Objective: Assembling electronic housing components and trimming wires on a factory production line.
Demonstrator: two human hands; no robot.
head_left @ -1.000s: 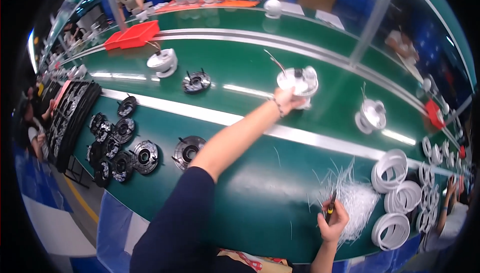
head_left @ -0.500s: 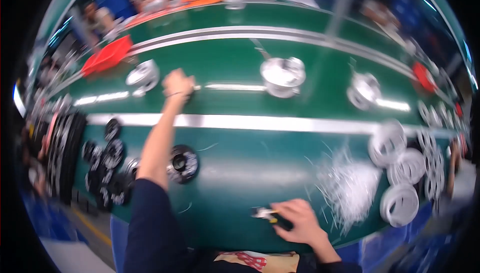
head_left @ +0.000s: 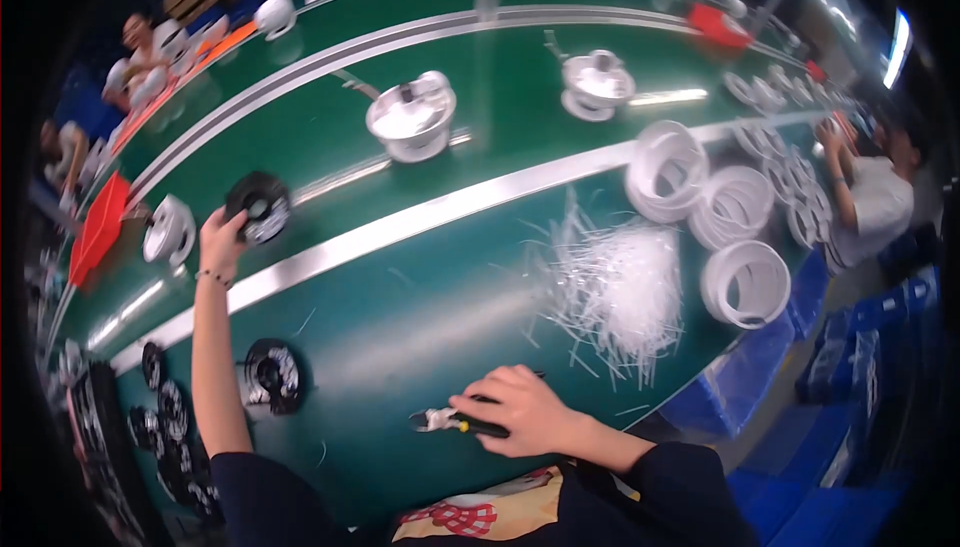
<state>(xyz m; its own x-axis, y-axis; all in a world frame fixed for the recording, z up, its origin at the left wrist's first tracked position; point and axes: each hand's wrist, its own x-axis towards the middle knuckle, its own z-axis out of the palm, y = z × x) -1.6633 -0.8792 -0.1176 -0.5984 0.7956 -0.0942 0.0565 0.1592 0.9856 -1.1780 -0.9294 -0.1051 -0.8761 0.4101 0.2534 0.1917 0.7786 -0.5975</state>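
My left hand (head_left: 222, 242), reaching over the green belt, grips a black round part (head_left: 258, 209) with a hole in its middle by its near left rim. White housing (head_left: 172, 231) sits on the belt just left of that hand. Close to me, over the green table, my right hand (head_left: 520, 409) is closed around a pair of cutting pliers (head_left: 440, 420) with black and yellow handles, their jaws pointing left. Another black round part (head_left: 274, 377) lies on the table right of my left forearm. Several more black round parts (head_left: 172, 412) are gathered left of that forearm.
A pile of thin clear plastic strips (head_left: 620, 287) lies right of centre, beside stacked white rings (head_left: 745, 285). White assemblies (head_left: 412, 117) stand farther along the belt. Red trays (head_left: 98, 232) are at the belt's edges. A co-worker (head_left: 875, 192) sits at the far right.
The view has swung to the right. The black round part in my left hand now shows clearly, where before it was mostly hidden. My right hand still holds the pliers.
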